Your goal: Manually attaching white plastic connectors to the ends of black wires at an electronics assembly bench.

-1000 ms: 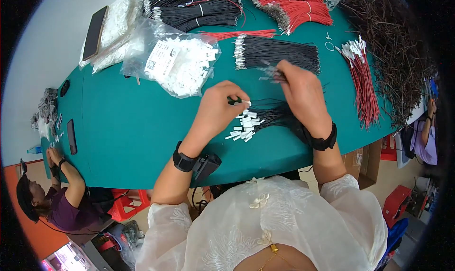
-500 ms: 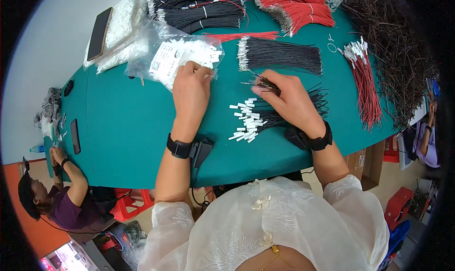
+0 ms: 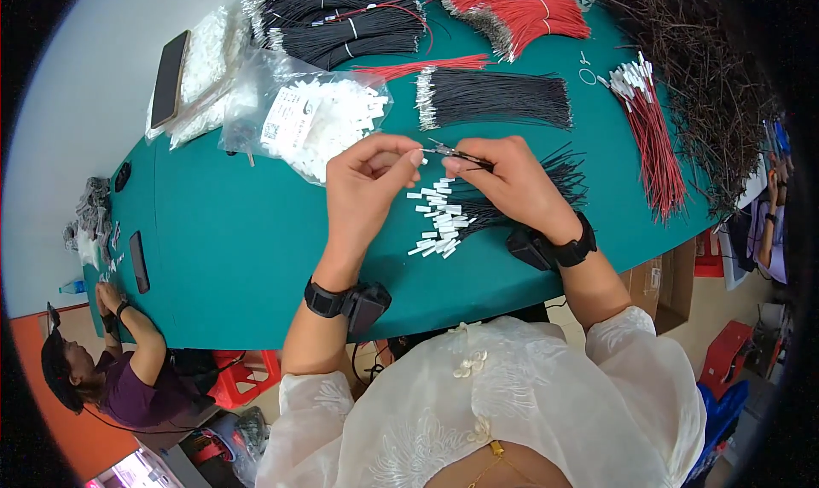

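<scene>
My right hand (image 3: 516,181) is closed around several thin black wires (image 3: 471,158), their metal-tipped ends pointing left. My left hand (image 3: 367,181) pinches a small white connector housing (image 3: 424,159), mostly hidden by thumb and forefinger, right at those wire tips. Whether a wire sits inside it I cannot tell. Below my right hand lies a pile of black wires with white connectors (image 3: 442,219) on their left ends. Just beyond my left hand is an open clear bag of white connectors (image 3: 341,117).
A row of black wires (image 3: 499,98) lies ahead, with black bundles (image 3: 341,40) and red bundles (image 3: 537,23) behind. Red wires with white connectors (image 3: 648,147) and a dark wire heap (image 3: 699,78) are right. A phone (image 3: 170,78) rests on bags at left; another person (image 3: 124,368) sits far left.
My left hand has moved from the bag of connectors rightward to the wire tips in my right hand. The right hand stays near the same spot, still holding the wires.
</scene>
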A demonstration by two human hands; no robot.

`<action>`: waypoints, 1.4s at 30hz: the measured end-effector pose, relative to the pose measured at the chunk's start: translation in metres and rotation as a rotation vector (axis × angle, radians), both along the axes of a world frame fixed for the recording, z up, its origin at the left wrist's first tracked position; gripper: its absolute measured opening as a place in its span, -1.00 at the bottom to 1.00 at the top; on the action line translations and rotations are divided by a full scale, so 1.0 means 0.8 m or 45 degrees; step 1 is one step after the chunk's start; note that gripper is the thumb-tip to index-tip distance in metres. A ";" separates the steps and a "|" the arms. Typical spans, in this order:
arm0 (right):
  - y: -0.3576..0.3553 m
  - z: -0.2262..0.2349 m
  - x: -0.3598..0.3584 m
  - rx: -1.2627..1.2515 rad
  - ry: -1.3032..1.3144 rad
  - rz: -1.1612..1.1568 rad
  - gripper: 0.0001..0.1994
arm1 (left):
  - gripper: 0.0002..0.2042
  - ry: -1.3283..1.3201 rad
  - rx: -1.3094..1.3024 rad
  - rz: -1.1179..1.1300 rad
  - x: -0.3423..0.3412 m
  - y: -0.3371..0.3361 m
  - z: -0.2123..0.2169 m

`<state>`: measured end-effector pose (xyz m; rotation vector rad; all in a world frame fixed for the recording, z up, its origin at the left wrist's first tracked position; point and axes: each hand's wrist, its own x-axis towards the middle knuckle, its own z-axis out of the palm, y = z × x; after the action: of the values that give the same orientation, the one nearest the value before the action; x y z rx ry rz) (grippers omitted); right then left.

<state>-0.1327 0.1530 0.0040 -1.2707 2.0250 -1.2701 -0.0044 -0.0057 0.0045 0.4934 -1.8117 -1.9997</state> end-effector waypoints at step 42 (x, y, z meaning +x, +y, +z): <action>0.000 0.005 0.007 -0.310 -0.217 -0.273 -0.90 | -0.75 0.015 0.097 -0.071 -0.002 0.007 -0.009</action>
<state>-0.1268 0.1528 0.0081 -1.0240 1.9706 -1.7070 -0.0062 -0.0002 -0.0023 0.4572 -1.7658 -2.1115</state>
